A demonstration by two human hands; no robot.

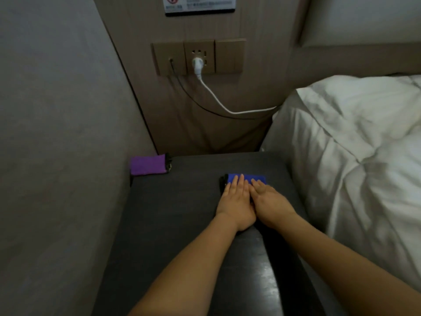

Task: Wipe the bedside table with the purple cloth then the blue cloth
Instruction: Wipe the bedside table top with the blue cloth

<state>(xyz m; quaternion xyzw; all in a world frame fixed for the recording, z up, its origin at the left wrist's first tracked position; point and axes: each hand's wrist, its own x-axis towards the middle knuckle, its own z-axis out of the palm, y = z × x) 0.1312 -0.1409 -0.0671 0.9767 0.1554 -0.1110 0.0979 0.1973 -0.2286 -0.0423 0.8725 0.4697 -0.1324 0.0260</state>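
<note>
My left hand (pixel 235 202) and right hand (pixel 270 205) press flat, fingers spread, on the blue cloth (pixel 247 179) mid-worktop (pixel 177 224). The purple cloth (pixel 148 164) lies at the far left corner.

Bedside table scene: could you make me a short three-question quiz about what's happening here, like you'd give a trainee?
1. True or false: both hands are pressing flat on the folded blue cloth.
2. Where does the folded purple cloth lie on the dark wooden bedside table?
A. far left corner, by the wall
B. under the left hand
C. on the bed
3. Fill in: the white plug sits in the wall ____.

Key
1. True: the left hand and right hand lie palm-down, side by side, on it, with no closed grip.
2. A, untouched.
3. socket, its white cable running towards the white bed duvet.
</note>
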